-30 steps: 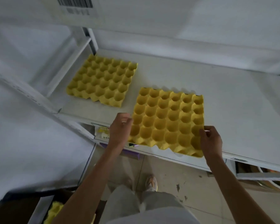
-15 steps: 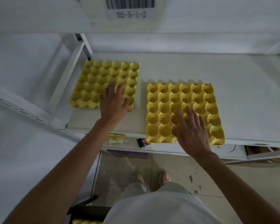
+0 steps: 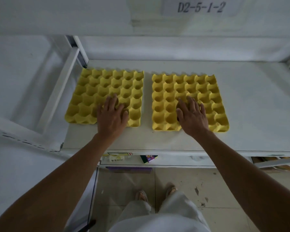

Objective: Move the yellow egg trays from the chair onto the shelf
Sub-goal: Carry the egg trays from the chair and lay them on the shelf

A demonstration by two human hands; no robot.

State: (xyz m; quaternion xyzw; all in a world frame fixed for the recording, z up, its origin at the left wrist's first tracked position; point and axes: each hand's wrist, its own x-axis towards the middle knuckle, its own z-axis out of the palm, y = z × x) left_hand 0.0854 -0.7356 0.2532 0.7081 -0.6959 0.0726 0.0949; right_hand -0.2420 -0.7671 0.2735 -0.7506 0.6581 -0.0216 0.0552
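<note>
Two yellow egg trays lie side by side on the white shelf (image 3: 251, 106). The left tray (image 3: 97, 91) sits near the shelf's left post; the right tray (image 3: 167, 94) lies beside it with a narrow gap between them. My left hand (image 3: 112, 118) rests flat, fingers spread, on the near right part of the left tray. My right hand (image 3: 192, 117) rests flat in the same way on the near middle of the right tray. Neither hand grips anything. The chair is out of view.
A white upright post (image 3: 77, 51) and slanted brace (image 3: 57, 94) border the shelf's left side. A label reading D2-5-1-2 (image 3: 200, 6) hangs above. Small packets (image 3: 148, 158) lie on the lower shelf. My feet (image 3: 141, 195) stand on the tiled floor.
One second ago both hands held the right tray at the shelf's front edge. It now lies further back, squared beside the left tray, and both hands lie flat on the trays.
</note>
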